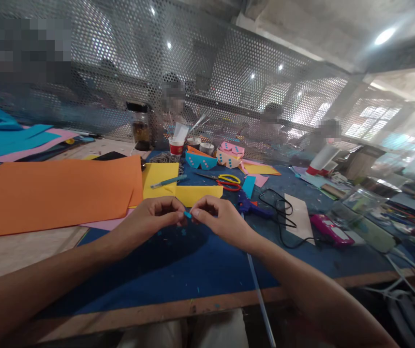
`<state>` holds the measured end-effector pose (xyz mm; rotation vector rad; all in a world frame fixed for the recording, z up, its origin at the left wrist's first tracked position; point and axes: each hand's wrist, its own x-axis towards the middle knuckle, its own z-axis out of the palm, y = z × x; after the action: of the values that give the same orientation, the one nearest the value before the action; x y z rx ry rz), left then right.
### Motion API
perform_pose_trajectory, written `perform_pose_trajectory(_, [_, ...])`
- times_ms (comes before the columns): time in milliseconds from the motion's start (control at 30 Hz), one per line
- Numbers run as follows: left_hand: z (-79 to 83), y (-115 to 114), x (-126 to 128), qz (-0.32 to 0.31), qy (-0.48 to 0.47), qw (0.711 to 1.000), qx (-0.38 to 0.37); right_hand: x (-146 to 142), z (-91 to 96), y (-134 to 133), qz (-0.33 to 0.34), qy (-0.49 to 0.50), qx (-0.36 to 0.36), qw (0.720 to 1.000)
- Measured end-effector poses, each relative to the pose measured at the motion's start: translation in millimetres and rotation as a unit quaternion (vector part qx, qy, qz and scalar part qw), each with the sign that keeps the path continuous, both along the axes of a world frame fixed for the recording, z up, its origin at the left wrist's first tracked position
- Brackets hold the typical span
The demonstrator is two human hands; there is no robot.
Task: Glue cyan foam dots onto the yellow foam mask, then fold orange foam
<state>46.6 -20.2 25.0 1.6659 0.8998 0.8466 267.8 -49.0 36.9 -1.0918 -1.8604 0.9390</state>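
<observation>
Over the dark blue mat (178,270), a small blue piece (187,215), perhaps foam or paper, is pinched between my two hands. My left hand (160,212) grips its left end with thumb and fingertips. Thumb and fingers of my right hand (216,215) close on its other end. Just beyond them lie yellow sheets (198,193), with a blue craft knife (167,181) on top. Scissors with red and yellow handles (229,181) rest behind my right hand. To its right is a blue glue gun (254,207) with a clear glue stick (260,295).
A large orange sheet (55,193) covers the left side. Paper glasses (200,160), a red-and-white cup (176,146) and a dark jar (141,128) stand at the back. A pink device (333,229) and a black cord (283,222) lie right. People sit behind a perforated metal screen (214,63).
</observation>
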Motion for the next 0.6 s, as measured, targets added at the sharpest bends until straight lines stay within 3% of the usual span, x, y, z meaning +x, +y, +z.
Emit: perform_pose_trajectory(600, [-3.6, -1.2, -0.8, -0.026, 0.0, 1.0, 0.016, -8.8, -1.5, -4.2, -0.022, -0.02, 0.055, 0.998])
